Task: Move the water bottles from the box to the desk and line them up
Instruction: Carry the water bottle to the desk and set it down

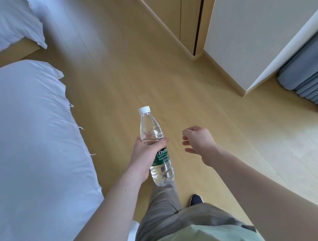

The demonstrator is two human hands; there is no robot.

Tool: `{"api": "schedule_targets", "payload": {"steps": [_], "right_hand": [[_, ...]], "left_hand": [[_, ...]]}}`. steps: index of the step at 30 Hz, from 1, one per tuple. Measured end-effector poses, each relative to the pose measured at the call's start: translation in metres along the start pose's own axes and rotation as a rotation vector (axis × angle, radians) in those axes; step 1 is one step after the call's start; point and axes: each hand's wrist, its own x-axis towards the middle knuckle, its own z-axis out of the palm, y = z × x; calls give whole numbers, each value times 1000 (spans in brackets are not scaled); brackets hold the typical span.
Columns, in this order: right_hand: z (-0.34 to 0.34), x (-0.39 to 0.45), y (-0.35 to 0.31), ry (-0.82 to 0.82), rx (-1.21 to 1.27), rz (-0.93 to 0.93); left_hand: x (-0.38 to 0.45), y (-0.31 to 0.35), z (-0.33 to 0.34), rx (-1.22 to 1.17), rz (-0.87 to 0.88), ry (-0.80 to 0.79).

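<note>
The left hand (147, 156) grips the clear plastic, white-capped, green-labelled water bottle (155, 145) mid-body, cap pointing forward, just beside the white bed (31, 141); the right hand (198, 143) hangs loosely curled, empty.

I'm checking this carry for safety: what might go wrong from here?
The left hand alone holds the water bottle, gripped around its middle; the right hand is empty, so a loosened grip would likely drop it on the wooden floor. Walking beside the bed, an arm might brush the bedding.
</note>
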Motion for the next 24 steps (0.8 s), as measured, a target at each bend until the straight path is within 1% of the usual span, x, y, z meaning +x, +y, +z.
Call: {"api": "schedule_targets", "payload": {"steps": [6, 13, 19, 24], "right_hand": [[48, 48, -68, 10, -43, -4], [122, 96, -162, 7, -69, -33], [170, 132, -219, -14, -92, -41], [202, 167, -265, -31, -138, -34]], "left_hand": [[65, 53, -36, -16, 11, -7], [133, 115, -100, -10, -16, 10], [180, 166, -140, -23, -3, 20], [220, 203, -157, -67, 2, 18]]}}
